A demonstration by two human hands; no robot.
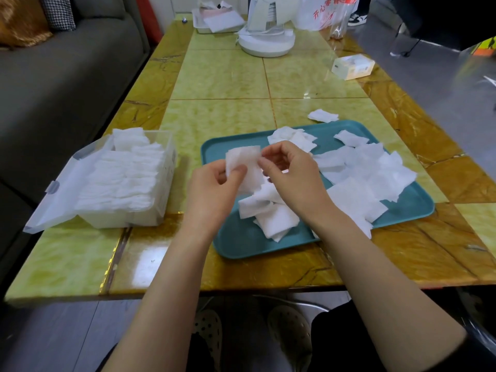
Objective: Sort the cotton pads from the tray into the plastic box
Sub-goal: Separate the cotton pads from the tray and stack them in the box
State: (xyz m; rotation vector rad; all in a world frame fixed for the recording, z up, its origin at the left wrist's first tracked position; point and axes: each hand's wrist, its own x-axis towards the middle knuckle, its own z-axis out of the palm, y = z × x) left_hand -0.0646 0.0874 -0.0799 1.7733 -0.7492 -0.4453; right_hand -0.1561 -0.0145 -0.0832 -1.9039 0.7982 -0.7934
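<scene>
A teal tray [236, 240] lies on the table with several white square cotton pads [370, 170] scattered over it. Above its left part, my left hand [212, 191] and my right hand [292, 175] both pinch one cotton pad [243, 159], held upright between them; the left thumb presses its lower left, the right fingers grip its right edge. To the left stands a clear plastic box [161, 213], its lid [53, 200] hinged open toward the left, packed with rows of stacked pads [120, 181].
One loose pad [322, 116] lies on the yellow-green table beyond the tray. A small clear box [352, 67], a white round appliance base [265, 40] and a white tray with papers [218, 21] stand at the far end. A grey sofa [67, 76] runs along the left.
</scene>
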